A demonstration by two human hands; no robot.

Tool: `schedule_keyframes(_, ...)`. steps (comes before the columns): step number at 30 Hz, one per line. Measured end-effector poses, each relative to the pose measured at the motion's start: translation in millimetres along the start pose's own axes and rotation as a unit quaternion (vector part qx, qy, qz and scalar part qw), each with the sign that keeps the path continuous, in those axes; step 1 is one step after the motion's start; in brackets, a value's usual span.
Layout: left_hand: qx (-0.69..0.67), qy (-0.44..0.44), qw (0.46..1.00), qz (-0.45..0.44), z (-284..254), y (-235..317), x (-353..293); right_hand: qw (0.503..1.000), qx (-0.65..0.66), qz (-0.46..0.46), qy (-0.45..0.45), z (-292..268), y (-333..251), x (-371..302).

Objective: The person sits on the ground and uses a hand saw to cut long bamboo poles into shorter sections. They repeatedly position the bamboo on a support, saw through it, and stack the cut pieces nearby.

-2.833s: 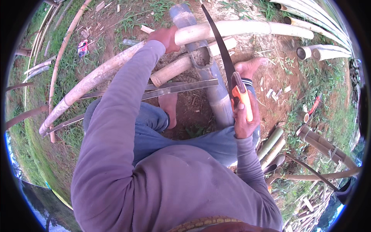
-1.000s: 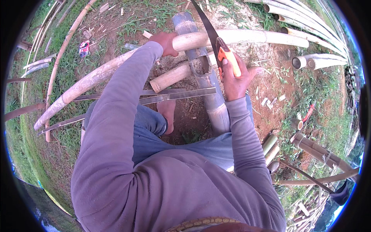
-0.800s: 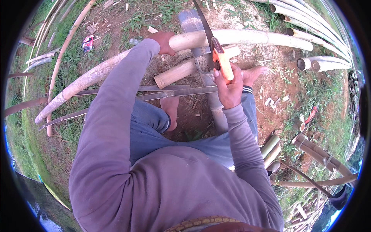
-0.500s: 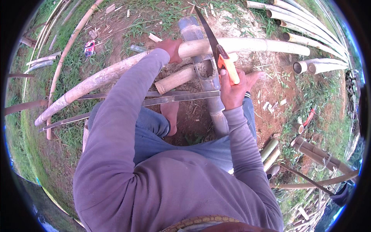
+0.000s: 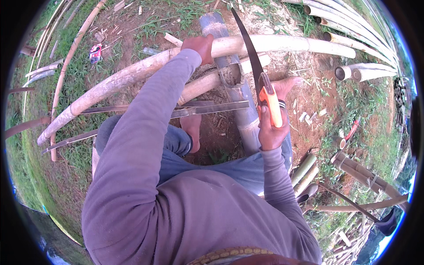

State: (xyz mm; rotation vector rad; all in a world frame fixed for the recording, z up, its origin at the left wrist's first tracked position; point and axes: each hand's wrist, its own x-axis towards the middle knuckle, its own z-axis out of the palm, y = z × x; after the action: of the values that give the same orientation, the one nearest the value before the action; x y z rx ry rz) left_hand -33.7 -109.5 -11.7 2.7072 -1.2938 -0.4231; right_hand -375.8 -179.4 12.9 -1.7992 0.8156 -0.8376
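Note:
A long pale bamboo pole runs from the lower left to the upper right and rests across a thick grey bamboo log. My left hand is closed over the pole just left of that log. In my right hand is the orange handle of a handsaw. Its dark blade points away from me and crosses the pole in view; whether the teeth touch it, I cannot tell. An open hollow shows in the log's top. Beneath the pole lies a shorter bamboo piece.
Narrow dark strips lie between my left arm and the log. Several cut bamboo poles are stacked at the far right. A red packet lies on the grass at left; a red-orange tool lies at right. My bare feet flank the log.
My right hand has drawn the saw back toward me and slightly right. My left hand stays on the pole.

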Motion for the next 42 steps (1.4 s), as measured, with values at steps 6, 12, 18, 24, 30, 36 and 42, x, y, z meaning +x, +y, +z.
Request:
schedule_keyframes(6, -0.006, -0.012, 1.0, -0.009, 2, -1, 7, 0.999, 0.034, 0.017, 0.021, -26, -6, -43)
schedule_keyframes(12, 0.009, -0.013, 1.0, -0.001, 0, -1, 11, 0.983, -0.102, -0.151, 0.009, 52, -2, 77)
schedule_keyframes(18, 0.001, -0.061, 0.998, -0.013, -4, -9, 9, 0.998, -0.04, 0.02, -0.043, -31, 0, -44)
schedule_keyframes(24, -0.004, -0.061, 0.998, -0.008, -4, 4, 13, 0.994, -0.051, -0.098, 0.014, 26, 16, 39)
schedule_keyframes(30, -0.02, -0.054, 0.998, 0.004, -11, -21, 34, 0.998, -0.008, -0.056, -0.014, 18, 13, 38)
schedule_keyframes(36, -0.018, -0.046, 0.999, -0.003, 1, -21, 28, 1.0, 0.019, 0.003, 0.005, -45, 21, -61)
schedule_keyframes(42, -0.01, -0.037, 0.999, -0.002, -9, -7, 29, 0.999, 0.002, -0.045, -0.001, 72, -2, 108)
